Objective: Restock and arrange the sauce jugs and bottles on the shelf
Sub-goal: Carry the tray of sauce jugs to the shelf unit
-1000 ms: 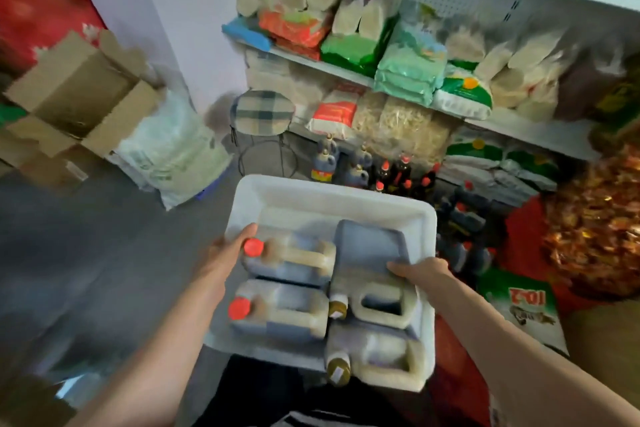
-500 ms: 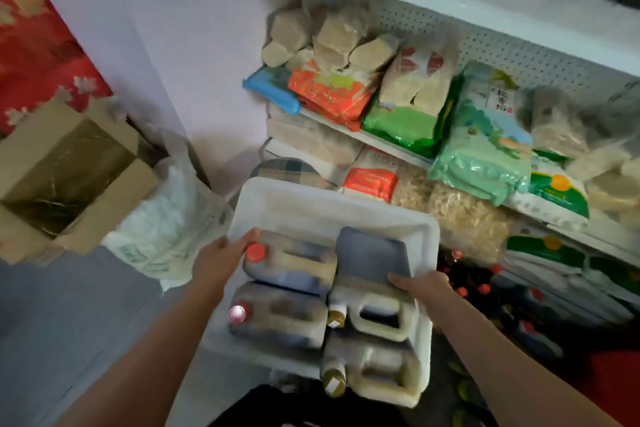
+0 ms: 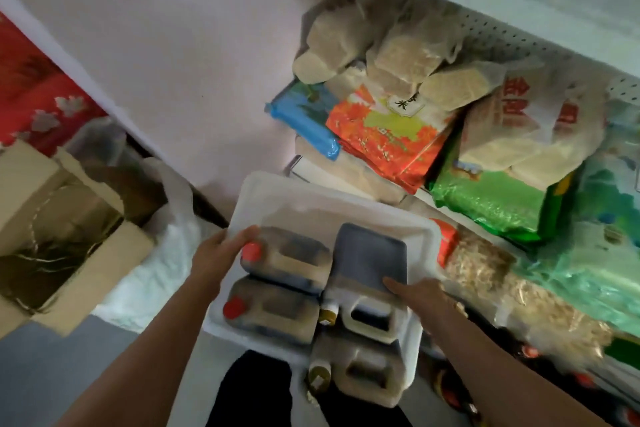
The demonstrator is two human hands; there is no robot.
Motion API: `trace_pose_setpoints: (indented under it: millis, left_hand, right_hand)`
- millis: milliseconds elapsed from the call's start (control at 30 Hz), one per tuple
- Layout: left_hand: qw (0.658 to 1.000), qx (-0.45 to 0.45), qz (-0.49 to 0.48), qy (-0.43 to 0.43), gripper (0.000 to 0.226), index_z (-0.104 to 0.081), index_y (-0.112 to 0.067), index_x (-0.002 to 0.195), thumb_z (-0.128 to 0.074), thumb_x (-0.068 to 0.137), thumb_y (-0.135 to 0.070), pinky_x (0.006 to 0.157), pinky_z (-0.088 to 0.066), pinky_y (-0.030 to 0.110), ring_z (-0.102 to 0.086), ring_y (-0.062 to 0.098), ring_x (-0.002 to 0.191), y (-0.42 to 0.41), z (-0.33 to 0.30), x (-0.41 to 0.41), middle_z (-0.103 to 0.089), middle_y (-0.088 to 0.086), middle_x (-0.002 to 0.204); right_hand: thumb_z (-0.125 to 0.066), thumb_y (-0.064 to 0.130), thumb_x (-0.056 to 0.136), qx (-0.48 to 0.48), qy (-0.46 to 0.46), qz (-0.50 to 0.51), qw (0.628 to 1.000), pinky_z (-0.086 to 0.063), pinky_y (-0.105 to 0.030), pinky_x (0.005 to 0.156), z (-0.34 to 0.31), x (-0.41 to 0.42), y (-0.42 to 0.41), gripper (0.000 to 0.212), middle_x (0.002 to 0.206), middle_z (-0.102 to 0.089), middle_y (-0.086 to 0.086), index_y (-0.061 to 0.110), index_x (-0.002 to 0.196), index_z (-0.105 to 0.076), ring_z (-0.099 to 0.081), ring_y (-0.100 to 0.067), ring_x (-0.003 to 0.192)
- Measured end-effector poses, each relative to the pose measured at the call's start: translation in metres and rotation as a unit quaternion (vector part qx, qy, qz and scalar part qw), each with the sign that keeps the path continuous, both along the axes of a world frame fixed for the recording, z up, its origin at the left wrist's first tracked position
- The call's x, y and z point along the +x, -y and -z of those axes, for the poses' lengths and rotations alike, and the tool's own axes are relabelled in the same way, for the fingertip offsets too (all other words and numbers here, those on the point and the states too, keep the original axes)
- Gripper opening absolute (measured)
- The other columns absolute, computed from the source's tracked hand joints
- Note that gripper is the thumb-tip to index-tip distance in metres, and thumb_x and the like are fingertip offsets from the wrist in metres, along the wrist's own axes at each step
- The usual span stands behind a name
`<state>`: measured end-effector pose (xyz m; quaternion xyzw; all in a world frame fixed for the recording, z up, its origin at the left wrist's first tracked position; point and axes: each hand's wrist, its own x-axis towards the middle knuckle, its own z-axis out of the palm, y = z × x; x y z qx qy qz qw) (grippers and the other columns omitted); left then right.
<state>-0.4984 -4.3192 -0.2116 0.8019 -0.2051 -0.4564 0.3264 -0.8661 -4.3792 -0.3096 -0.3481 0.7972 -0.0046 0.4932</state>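
Sauce jugs [image 3: 287,255] lie loose in the white tray [image 3: 277,191], left hand [image 3: 216,253] and right hand [image 3: 419,293] clamped on its sides; any tilt could slide them out.

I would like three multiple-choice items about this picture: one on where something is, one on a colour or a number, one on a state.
1. Where is the open cardboard box?
A. on the floor, left of the tray
B. on the shelf
C. inside the tray

2. How many jugs in the white tray have red caps?
A. none
B. two
C. four

3. How do the jugs lie?
A. upright
B. on their sides
C. stacked on the shelf

Answers:
1 A, the box sits low at the left.
2 B, the upper red-capped jug and the lower red-capped jug; the other two have gold caps.
3 B, their handles face up while the left hand and the right hand hold the tray.
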Motion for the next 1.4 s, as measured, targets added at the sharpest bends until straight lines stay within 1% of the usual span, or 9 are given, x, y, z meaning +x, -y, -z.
trace_pose_setpoints:
  millis: [133, 200, 400, 567, 700, 1000, 1167, 1267, 1400]
  left_hand:
    - [1.000, 0.016, 0.000, 0.008, 0.049, -0.071, -0.027, 0.092, -0.076, 0.067, -0.068, 0.084, -0.052, 0.038, -0.066, 0.021, 0.089, 0.061, 0.032, 0.029, -0.070, -0.004, 0.087]
    - [1.000, 0.029, 0.006, 0.010, 0.036, -0.068, -0.027, 0.091, -0.075, 0.076, -0.059, 0.084, -0.048, 0.036, -0.063, 0.022, 0.092, 0.089, 0.053, 0.044, -0.066, -0.007, 0.087]
    - [0.991, 0.082, 0.105, 0.019, 0.048, -0.064, -0.022, 0.108, -0.066, 0.083, -0.063, 0.093, -0.048, 0.040, -0.060, 0.023, 0.103, 0.155, 0.109, 0.076, -0.065, -0.004, 0.104]
    - [0.980, 0.114, 0.158, 0.044, 0.058, -0.066, -0.025, 0.110, -0.064, 0.076, -0.073, 0.097, -0.045, 0.043, -0.059, 0.031, 0.109, 0.193, 0.144, 0.084, -0.066, -0.002, 0.104]
    - [0.975, 0.120, 0.179, 0.058, 0.092, -0.064, -0.022, 0.120, -0.047, 0.060, -0.090, 0.104, -0.041, 0.040, -0.055, 0.031, 0.122, 0.213, 0.162, 0.087, -0.064, 0.008, 0.129]
    - [0.970, 0.138, 0.196, 0.033, 0.059, -0.065, -0.025, 0.119, -0.056, 0.084, -0.072, 0.090, -0.038, 0.031, -0.056, 0.030, 0.120, 0.213, 0.172, 0.094, -0.063, 0.007, 0.128]
    - [0.958, 0.140, 0.242, 0.059, 0.093, -0.057, -0.018, 0.136, -0.048, 0.073, -0.086, 0.102, -0.039, 0.036, -0.051, 0.031, 0.129, 0.216, 0.164, 0.102, -0.056, 0.010, 0.141]
    - [0.963, 0.092, 0.246, 0.068, 0.076, -0.046, -0.019, 0.146, -0.056, 0.088, -0.066, 0.096, -0.034, 0.029, -0.046, 0.029, 0.134, 0.213, 0.157, 0.100, -0.048, 0.007, 0.149]
    - [0.977, -0.028, 0.213, 0.011, 0.073, -0.046, -0.031, 0.147, -0.075, 0.082, -0.047, 0.097, -0.039, 0.025, -0.050, 0.014, 0.130, 0.205, 0.145, 0.099, -0.049, -0.005, 0.147]
  right_hand:
    - [-0.072, 0.088, 0.009, 0.008, -0.028, 0.002, 1.000, -0.051, -0.048, 0.099, 0.025, 0.029, 0.049, 0.170, 0.141, -0.048, -0.020, -0.005, 0.146, -0.033, -0.053, -0.038, 0.125]
    - [-0.072, 0.090, 0.005, 0.017, -0.035, 0.030, 0.999, -0.050, -0.050, 0.101, 0.041, 0.041, 0.067, 0.176, 0.142, -0.046, -0.020, -0.005, 0.147, -0.031, -0.052, -0.038, 0.127]
    - [-0.090, 0.059, 0.058, 0.044, -0.084, 0.082, 0.992, -0.044, -0.044, 0.106, 0.053, 0.075, 0.096, 0.132, 0.148, -0.040, -0.020, -0.005, 0.150, -0.020, -0.044, -0.039, 0.135]
    - [-0.089, 0.063, 0.057, 0.059, -0.112, 0.094, 0.988, -0.041, -0.048, 0.110, 0.089, 0.086, 0.105, 0.134, 0.147, -0.039, -0.021, -0.006, 0.150, -0.021, -0.041, -0.039, 0.137]
    - [-0.087, 0.066, 0.055, 0.079, -0.128, 0.099, 0.984, -0.045, -0.046, 0.106, 0.100, 0.087, 0.112, 0.128, 0.143, -0.045, -0.018, -0.005, 0.146, -0.031, -0.047, -0.037, 0.133]
    - [-0.077, 0.069, 0.068, 0.049, -0.152, 0.099, 0.982, -0.042, -0.047, 0.108, 0.097, 0.093, 0.102, 0.108, 0.140, -0.050, -0.019, 0.000, 0.143, -0.040, -0.046, -0.038, 0.132]
    - [-0.077, 0.064, 0.072, -0.003, -0.126, 0.137, 0.982, -0.040, -0.053, 0.110, 0.092, 0.101, 0.090, 0.103, 0.144, -0.047, -0.017, 0.006, 0.147, -0.038, -0.043, -0.037, 0.134]
    - [-0.077, 0.061, 0.076, -0.015, -0.128, 0.147, 0.981, -0.035, -0.053, 0.114, 0.083, 0.105, 0.082, 0.104, 0.149, -0.039, -0.018, 0.010, 0.153, -0.029, -0.037, -0.038, 0.138]
    - [-0.075, 0.058, 0.079, -0.079, -0.149, 0.116, 0.979, -0.026, -0.050, 0.116, 0.068, 0.117, 0.077, 0.099, 0.153, -0.034, -0.016, 0.014, 0.154, -0.027, -0.027, -0.035, 0.143]
